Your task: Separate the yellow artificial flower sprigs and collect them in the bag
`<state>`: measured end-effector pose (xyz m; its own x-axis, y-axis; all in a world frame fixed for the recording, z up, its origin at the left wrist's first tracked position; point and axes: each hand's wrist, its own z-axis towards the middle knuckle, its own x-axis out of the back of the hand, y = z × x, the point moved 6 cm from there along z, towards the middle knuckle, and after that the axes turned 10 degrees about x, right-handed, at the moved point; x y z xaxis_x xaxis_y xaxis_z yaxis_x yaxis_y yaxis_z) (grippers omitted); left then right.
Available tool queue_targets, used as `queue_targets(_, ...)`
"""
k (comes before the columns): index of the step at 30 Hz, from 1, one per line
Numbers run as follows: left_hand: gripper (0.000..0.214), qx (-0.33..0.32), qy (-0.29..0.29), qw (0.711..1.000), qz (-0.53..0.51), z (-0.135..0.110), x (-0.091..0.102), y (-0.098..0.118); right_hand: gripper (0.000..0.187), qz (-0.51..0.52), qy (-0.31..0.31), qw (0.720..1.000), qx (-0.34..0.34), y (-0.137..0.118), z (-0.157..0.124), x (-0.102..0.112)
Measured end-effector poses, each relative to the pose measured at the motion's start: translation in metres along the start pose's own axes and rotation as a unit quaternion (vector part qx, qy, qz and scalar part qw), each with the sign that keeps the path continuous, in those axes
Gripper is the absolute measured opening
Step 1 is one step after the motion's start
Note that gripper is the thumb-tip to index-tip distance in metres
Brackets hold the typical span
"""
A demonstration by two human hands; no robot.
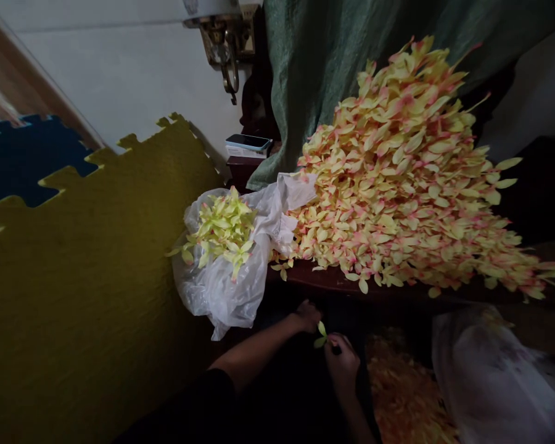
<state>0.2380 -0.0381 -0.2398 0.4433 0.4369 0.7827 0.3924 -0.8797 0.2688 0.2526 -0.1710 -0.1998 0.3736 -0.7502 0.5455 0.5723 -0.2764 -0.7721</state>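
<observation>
Low in the middle, my right hand pinches a small yellow-green leaf sprig between thumb and fingers. Just left of the sprig and slightly higher, my left hand is in deep shadow; its fingers are too dark to make out. Above the hands, a big pile of yellow leaf sprigs with pink tips covers the dark red table. To its left, a crumpled white plastic bag bears a smaller heap of greener sprigs.
A yellow foam mat stands along the left, with a blue one behind. A phone lies on a white box. Green cloth hangs behind the pile. Lower right are orange-toned pieces and a whitish bag.
</observation>
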Motion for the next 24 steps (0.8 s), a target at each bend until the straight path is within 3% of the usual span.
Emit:
queue_targets(5,0.033,-0.015,0.022,0.996,-0.084,0.004,0.000,-0.004,0.023,0.015,0.068,0.994,-0.083,0.007,-0.010,0.027)
queue_targets(10,0.031,-0.005,0.091,0.971,-0.223,-0.008,0.012,-0.012,0.030,0.023,0.136,0.972,-0.192,0.016,-0.028,0.064)
queue_targets(15,0.024,0.030,0.197,0.906,-0.373,-0.045,0.031,-0.016,0.031,0.032,0.147,0.954,-0.260,0.003,-0.031,0.093)
queue_targets(18,0.036,0.052,0.242,0.853,-0.460,-0.079,0.034,-0.016,0.034,0.061,0.159,0.945,-0.278,-0.017,-0.024,0.107)
queue_targets(21,0.044,0.064,0.219,0.820,-0.525,-0.110,0.024,-0.015,0.040,0.103,0.158,0.941,-0.280,-0.035,-0.017,0.113)
queue_targets(24,0.035,0.085,0.171,0.815,-0.548,-0.132,0.012,-0.017,0.047,0.169,0.116,0.932,-0.299,-0.047,-0.014,0.105)
